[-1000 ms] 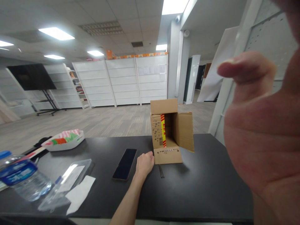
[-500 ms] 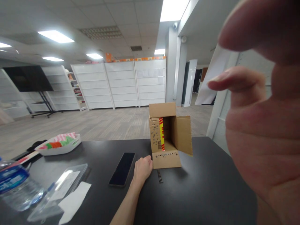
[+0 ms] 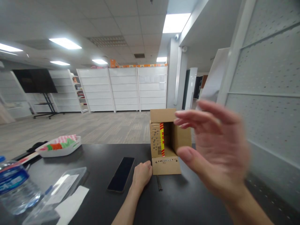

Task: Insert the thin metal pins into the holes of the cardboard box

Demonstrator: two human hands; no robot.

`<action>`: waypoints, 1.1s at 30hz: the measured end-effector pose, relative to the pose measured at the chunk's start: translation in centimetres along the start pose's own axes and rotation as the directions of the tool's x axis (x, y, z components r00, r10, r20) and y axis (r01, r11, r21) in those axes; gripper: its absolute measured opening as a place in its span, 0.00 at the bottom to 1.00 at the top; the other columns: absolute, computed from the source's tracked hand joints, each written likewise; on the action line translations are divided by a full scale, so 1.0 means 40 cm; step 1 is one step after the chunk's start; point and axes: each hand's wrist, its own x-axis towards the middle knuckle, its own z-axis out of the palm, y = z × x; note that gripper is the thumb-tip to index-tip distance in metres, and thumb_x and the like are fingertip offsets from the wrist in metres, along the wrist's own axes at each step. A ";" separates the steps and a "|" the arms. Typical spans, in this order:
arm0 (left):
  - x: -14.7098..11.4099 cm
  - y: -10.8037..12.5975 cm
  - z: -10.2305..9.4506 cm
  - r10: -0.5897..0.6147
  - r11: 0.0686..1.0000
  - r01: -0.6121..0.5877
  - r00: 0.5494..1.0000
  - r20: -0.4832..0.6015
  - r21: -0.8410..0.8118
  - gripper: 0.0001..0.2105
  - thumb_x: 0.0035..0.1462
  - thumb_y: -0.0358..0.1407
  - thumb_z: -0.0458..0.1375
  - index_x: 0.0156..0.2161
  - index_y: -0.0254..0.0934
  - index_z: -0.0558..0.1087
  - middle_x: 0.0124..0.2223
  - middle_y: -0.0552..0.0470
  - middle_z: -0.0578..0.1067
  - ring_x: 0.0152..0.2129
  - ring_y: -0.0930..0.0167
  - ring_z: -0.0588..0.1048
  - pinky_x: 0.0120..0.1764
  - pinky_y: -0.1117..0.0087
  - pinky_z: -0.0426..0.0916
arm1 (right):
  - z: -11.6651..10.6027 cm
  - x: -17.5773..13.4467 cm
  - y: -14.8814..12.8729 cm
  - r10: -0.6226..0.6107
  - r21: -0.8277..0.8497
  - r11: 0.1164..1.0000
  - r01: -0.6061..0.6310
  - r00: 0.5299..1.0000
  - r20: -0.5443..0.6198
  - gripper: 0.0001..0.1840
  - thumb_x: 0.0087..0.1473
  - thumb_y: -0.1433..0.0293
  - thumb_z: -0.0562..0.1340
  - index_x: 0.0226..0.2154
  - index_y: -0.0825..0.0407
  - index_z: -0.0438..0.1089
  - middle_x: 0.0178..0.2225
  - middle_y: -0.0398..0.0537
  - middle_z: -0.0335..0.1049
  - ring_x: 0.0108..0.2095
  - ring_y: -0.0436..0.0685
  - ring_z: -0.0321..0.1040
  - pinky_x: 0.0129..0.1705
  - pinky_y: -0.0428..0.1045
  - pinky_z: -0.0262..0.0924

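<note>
An opened cardboard box [image 3: 167, 166] lies on its side on the dark table, its mouth facing me. Holes dot its left side and lower flap, and a yellow-red tape strip [image 3: 162, 139] runs down the front. My left hand [image 3: 142, 173] rests curled on the table against the box's lower left edge; whether its fingers hold anything is hidden. In the air in front of the box's right flap is my right hand [image 3: 217, 147], thumb and fingers apart, with nothing between them. A few thin dark nails or screws [image 3: 159, 183] lie just before the box.
A phone [image 3: 121, 174] lies left of my left hand. Farther left are a clear plastic case [image 3: 58, 187], white paper [image 3: 71, 206], a water bottle [image 3: 17, 187] and a white basket [image 3: 62, 150] of colourful items. A perforated panel [image 3: 267, 78] stands at the right.
My right hand has moved away from close to the camera, down and left toward the box. My left hand stays beside the box. The view has tilted slightly upward.
</note>
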 end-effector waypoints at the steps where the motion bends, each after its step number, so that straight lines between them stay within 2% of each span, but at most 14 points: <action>1: -0.001 0.001 0.000 0.009 1.000 -0.009 1.000 -0.021 0.011 0.12 0.60 0.35 0.44 0.36 0.40 0.71 0.38 0.47 0.76 0.38 0.66 0.74 0.39 0.69 0.62 | 0.014 -0.016 0.038 0.029 -0.039 0.999 -0.027 0.999 0.041 0.23 0.56 0.64 0.61 0.53 0.43 0.58 0.52 0.46 0.62 0.47 0.58 0.65 0.47 0.56 0.65; 2: -0.001 0.000 0.003 0.030 0.999 -0.029 0.998 -0.056 0.028 0.12 0.59 0.34 0.44 0.35 0.40 0.70 0.37 0.47 0.76 0.37 0.67 0.75 0.38 0.70 0.62 | 0.029 -0.039 0.083 0.072 -0.100 0.993 -0.063 0.993 0.091 0.17 0.56 0.67 0.60 0.49 0.45 0.62 0.46 0.47 0.66 0.45 0.57 0.65 0.46 0.55 0.64; 5: 0.003 -0.006 0.016 0.080 0.995 -0.073 0.990 -0.112 0.062 0.11 0.59 0.34 0.44 0.34 0.40 0.70 0.34 0.48 0.76 0.34 0.67 0.75 0.34 0.71 0.62 | 0.067 -0.148 0.228 0.181 -0.322 0.940 -0.113 0.965 0.189 0.06 0.55 0.71 0.58 0.38 0.50 0.67 0.38 0.48 0.67 0.42 0.57 0.65 0.44 0.54 0.61; 8: 0.007 -0.010 0.022 0.085 0.995 -0.078 0.990 -0.115 0.067 0.11 0.60 0.35 0.44 0.33 0.39 0.69 0.33 0.48 0.76 0.33 0.68 0.75 0.33 0.72 0.61 | 0.084 -0.268 0.335 0.288 -0.541 0.835 -0.102 0.918 0.273 0.06 0.54 0.73 0.57 0.37 0.50 0.67 0.38 0.48 0.67 0.41 0.58 0.63 0.42 0.54 0.58; 11: 0.006 -0.010 0.018 0.067 0.996 -0.060 0.992 -0.105 0.068 0.11 0.59 0.34 0.44 0.33 0.39 0.69 0.33 0.48 0.76 0.33 0.68 0.75 0.33 0.72 0.60 | 0.080 -0.354 0.387 0.320 -0.643 0.764 -0.057 0.898 0.301 0.10 0.54 0.74 0.57 0.39 0.50 0.67 0.39 0.49 0.67 0.42 0.59 0.62 0.43 0.54 0.55; 17: 0.000 -0.002 0.008 0.061 0.996 -0.055 0.993 -0.102 0.065 0.11 0.60 0.34 0.44 0.32 0.39 0.68 0.34 0.47 0.76 0.34 0.67 0.75 0.33 0.71 0.59 | 0.067 -0.422 0.417 0.327 -0.703 0.709 -0.062 0.911 0.249 0.11 0.54 0.72 0.56 0.40 0.49 0.67 0.41 0.50 0.66 0.44 0.60 0.60 0.46 0.55 0.53; 25: 0.007 -0.013 0.025 0.117 0.991 -0.105 0.982 -0.148 0.085 0.11 0.59 0.34 0.44 0.31 0.39 0.68 0.31 0.49 0.76 0.32 0.66 0.76 0.29 0.71 0.58 | 0.085 -0.427 0.414 0.339 -0.689 0.724 -0.030 0.886 0.318 0.10 0.55 0.73 0.55 0.41 0.49 0.67 0.42 0.50 0.66 0.44 0.60 0.60 0.46 0.55 0.52; 33: 0.011 -0.017 0.033 0.124 0.990 -0.111 0.978 -0.167 0.086 0.11 0.59 0.34 0.44 0.31 0.39 0.68 0.31 0.48 0.76 0.31 0.66 0.76 0.29 0.71 0.57 | 0.101 -0.426 0.422 0.347 -0.712 0.702 -0.028 0.886 0.308 0.07 0.59 0.72 0.53 0.37 0.51 0.66 0.43 0.50 0.66 0.45 0.59 0.59 0.47 0.55 0.51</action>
